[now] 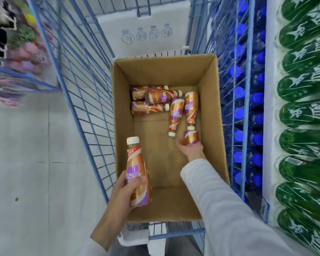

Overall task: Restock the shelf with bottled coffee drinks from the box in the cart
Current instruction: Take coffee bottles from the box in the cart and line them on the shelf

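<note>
Right hand (191, 149) low in box (122, 126), seemingly gripping bottle (191, 138).

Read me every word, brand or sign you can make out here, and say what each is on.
"NESCAFE": on the upright bottle in the left hand and on a lying bottle in the cardboard box.
"NO": above a round symbol on the white carton.
Unreadable, blurred: white characters on the green bottles; shelf tag.
</note>
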